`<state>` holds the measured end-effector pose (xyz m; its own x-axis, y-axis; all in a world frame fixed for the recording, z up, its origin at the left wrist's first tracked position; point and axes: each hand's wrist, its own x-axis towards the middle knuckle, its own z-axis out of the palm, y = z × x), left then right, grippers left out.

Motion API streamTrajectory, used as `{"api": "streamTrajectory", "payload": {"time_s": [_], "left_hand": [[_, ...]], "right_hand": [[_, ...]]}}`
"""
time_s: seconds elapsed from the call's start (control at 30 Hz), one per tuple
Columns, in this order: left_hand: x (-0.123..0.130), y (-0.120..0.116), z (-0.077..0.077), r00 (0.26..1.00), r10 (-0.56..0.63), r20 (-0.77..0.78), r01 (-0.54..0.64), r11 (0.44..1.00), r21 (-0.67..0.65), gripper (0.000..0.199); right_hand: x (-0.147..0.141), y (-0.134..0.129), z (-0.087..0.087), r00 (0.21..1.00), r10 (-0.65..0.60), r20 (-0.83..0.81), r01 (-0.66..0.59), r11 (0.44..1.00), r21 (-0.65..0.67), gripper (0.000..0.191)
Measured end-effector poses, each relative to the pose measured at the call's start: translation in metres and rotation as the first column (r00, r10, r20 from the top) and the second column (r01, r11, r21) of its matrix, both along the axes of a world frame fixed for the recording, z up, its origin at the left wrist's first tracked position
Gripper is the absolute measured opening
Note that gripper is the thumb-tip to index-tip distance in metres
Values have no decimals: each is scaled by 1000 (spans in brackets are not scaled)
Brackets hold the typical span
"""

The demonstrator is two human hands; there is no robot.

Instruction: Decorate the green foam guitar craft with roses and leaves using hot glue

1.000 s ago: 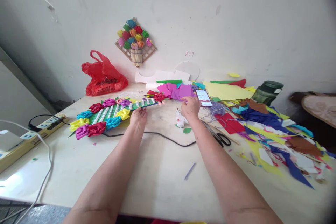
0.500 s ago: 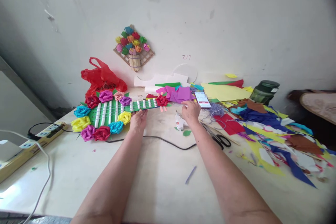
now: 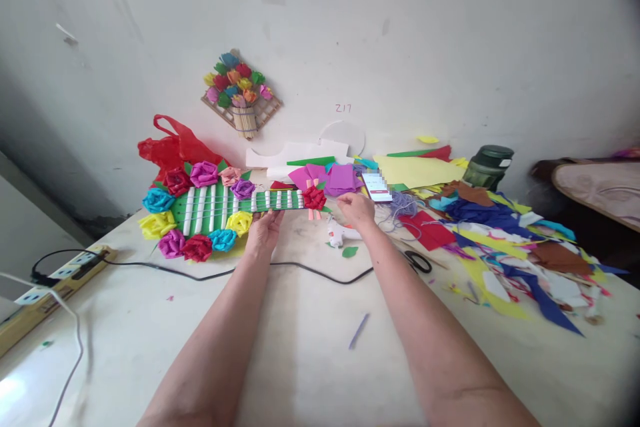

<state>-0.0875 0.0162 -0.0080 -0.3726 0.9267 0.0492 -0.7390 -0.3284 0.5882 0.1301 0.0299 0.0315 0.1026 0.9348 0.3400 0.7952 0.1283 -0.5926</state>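
My left hand (image 3: pixel 265 232) grips a flat green paper guitar (image 3: pixel 260 201) by its neck from below, fingers mostly hidden behind it. Crepe-paper roses ring its body, white rolled strips lie across it, and thin strings run along its length. A red rose (image 3: pixel 314 199) decorates the head end of the neck. Just right of that rose, my right hand (image 3: pixel 357 211) has its fingers drawn together in a pinch; whatever they hold, if anything, is too small to make out. Below that hand lie a white glue gun (image 3: pixel 342 233) and a green paper leaf (image 3: pixel 350 252).
A phone (image 3: pixel 377 187) rests behind my right hand, beside purple paper (image 3: pixel 344 179) and yarn (image 3: pixel 404 205). Scissors (image 3: pixel 419 261) and colourful scraps (image 3: pixel 520 240) lie right. A black cord (image 3: pixel 310 268) crosses the table from a power strip (image 3: pixel 65 273). A dark green jar (image 3: pixel 489 167) stands behind.
The guitar has been raised slightly and tilted, its face turning more toward me. My right hand stays beside its head end, fingers still together. The whole view has shifted a little.
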Motion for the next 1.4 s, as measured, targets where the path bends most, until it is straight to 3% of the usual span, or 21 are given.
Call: {"api": "streamTrajectory", "payload": {"time_s": [0.33,0.63,0.83,1.4], "left_hand": [[-1,1,-5,999,-27,-20,26,999,-25,36],[-1,1,-5,999,-44,-8,44,999,-26,40],[-2,2,-7,999,-52,1,52,999,-4,41],[-1,1,-6,997,-74,-7,74,997,-1,42]], "right_hand": [[6,-2,6,992,114,46,-104,976,-193,23],[0,-2,3,977,167,131,-151,981,-123,24],[-5,-2,-1,964,196,181,-170,974,-149,24],[-8,-7,3,980,198,17,-189,956,-224,20]]}}
